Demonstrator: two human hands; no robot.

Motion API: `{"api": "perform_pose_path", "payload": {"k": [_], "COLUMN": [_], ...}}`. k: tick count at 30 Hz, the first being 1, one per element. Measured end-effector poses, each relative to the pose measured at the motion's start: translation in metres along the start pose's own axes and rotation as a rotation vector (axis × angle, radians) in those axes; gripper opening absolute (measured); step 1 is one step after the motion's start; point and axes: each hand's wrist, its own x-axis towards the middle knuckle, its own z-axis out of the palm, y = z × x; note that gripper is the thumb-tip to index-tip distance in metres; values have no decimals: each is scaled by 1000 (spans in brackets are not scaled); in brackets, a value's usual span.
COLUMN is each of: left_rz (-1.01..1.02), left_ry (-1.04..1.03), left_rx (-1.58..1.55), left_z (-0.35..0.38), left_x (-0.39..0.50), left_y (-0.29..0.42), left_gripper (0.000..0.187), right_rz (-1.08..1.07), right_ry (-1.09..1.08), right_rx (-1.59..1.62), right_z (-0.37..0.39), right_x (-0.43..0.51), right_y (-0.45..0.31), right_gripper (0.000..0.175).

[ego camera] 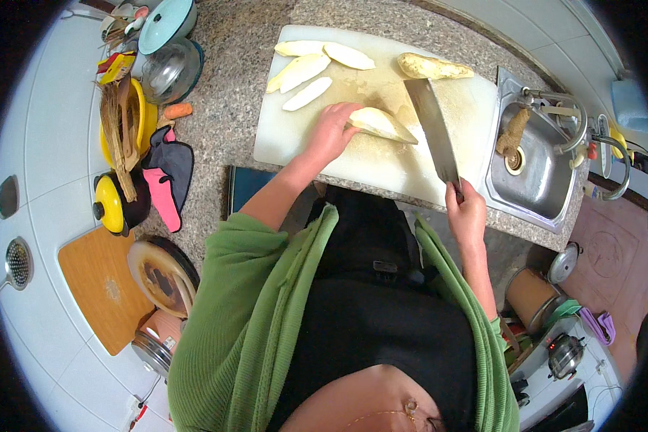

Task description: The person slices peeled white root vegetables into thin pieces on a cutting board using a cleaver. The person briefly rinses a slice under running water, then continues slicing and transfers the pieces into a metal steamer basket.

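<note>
My left hand (332, 129) grips one end of a peeled, pale-yellow root vegetable piece (383, 125), which lies on a white plastic cutting board (367, 156). In my right hand (466, 208) is the handle of a cleaver (433, 129). Its broad blade slants over the board, to the right of the held piece and apart from it. Several cut pieces (305, 71) of the same pale flesh lie at the board's far left. A larger root piece (434, 66) with brownish patches rests near the far right edge, just beyond the blade tip.
Right of the board is a steel sink (545, 183) with a brown unpeeled root (514, 132) by its drain and a faucet (572, 102). On the granite counter (224, 108) at left are a carrot piece (178, 110), a grey-and-pink cloth (175, 173), a yellow-lidded pot (109, 202) and bowls (167, 24).
</note>
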Motion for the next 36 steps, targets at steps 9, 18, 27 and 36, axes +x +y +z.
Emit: {"api": "perform_pose_path", "payload": {"k": [9, 18, 27, 36], "left_rz": [89, 131, 431, 477], "left_ry": [-63, 55, 55, 45], "left_rx": [19, 165, 212, 136], "left_z": [-1, -1, 21, 22], "left_x": [9, 1, 0, 6], "left_y": [1, 23, 15, 7], "left_gripper": [53, 54, 37, 32], "right_rz": [-72, -65, -90, -93], "right_ry": [-66, -96, -109, -229], "right_rx": [-87, -108, -82, -145], "right_z": [-7, -7, -5, -13], "right_x": [15, 20, 24, 34], "right_y": [-11, -7, -2, -23], "right_gripper": [25, 26, 26, 26]}}
